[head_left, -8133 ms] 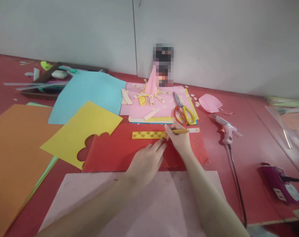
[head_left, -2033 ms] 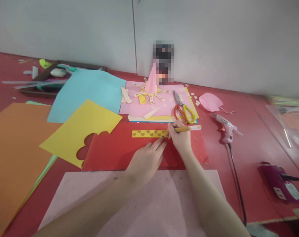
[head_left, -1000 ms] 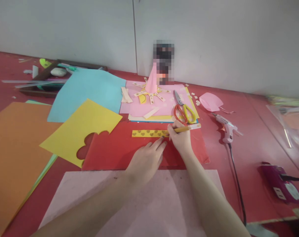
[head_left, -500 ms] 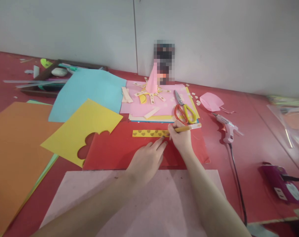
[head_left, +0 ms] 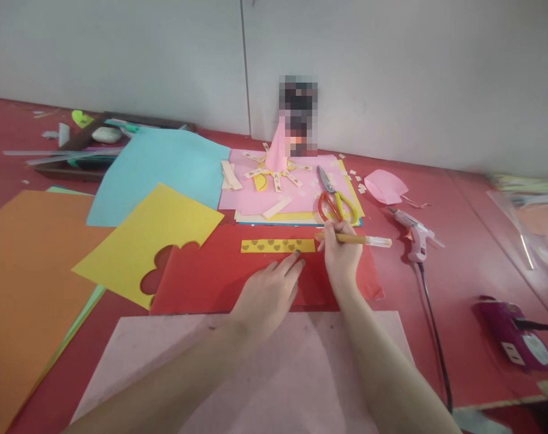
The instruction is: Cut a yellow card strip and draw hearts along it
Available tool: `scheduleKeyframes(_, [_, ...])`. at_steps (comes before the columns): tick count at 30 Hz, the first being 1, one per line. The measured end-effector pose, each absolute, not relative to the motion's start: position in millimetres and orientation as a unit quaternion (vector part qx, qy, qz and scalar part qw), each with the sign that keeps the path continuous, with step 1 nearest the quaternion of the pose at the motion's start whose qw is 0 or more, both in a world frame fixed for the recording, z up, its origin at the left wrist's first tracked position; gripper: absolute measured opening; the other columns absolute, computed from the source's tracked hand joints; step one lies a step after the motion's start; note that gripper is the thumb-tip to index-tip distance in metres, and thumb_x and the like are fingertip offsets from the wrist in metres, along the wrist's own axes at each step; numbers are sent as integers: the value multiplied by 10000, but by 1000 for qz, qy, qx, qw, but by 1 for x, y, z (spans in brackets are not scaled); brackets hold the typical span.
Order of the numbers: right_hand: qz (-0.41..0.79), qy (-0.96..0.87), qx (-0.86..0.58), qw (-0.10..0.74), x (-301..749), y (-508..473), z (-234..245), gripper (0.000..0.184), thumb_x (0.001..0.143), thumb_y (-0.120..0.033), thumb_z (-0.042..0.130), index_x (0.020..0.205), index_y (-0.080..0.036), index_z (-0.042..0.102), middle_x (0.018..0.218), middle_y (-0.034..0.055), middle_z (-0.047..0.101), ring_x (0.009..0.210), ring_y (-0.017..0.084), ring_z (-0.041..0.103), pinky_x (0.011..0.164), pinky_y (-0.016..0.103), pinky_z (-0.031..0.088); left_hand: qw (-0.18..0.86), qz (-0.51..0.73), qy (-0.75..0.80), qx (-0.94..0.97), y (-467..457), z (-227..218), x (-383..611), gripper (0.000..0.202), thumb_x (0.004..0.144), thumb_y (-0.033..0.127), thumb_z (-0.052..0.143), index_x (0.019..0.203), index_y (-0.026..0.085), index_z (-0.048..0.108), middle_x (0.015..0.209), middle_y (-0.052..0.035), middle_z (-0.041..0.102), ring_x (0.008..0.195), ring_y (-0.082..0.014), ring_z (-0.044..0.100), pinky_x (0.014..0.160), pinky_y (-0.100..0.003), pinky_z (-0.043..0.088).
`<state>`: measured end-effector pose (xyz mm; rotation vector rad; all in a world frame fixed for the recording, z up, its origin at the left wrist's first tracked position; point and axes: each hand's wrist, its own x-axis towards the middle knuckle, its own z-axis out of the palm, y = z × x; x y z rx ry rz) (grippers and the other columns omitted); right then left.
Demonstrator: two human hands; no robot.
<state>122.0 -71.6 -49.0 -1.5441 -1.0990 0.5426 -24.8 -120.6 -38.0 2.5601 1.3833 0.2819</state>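
A yellow paper strip with rows of brown hearts lies across a red sheet. My left hand rests flat with its fingers stretched out, fingertips at the strip's lower edge. In my right hand is a marker pen with a tan barrel and a clear end, held almost level just past the strip's right end. Behind that hand are scissors with one red and one yellow handle, lying on stacked pink paper.
A pink paper cone with lettered strips around its base stands at the back. Yellow paper, blue paper and orange paper lie leftward. To the right are a glue gun, its cord and a purple power socket.
My right hand has shifted a little to the right with the marker pen, uncovering the strip's right end. My left hand has stayed by the strip.
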Motion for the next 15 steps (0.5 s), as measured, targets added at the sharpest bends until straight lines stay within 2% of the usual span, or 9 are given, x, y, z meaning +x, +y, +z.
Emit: scheduleKeyframes(15, [252, -500, -631, 537, 117, -73, -48, 269, 815, -304, 503, 585, -213, 397, 397, -73, 455, 427, 107, 494, 502, 227, 417, 86, 111, 496, 857, -121, -39, -24, 346, 857, 145, 362, 1177, 162, 492, 1261, -34, 537, 923, -183, 604, 633, -323, 550])
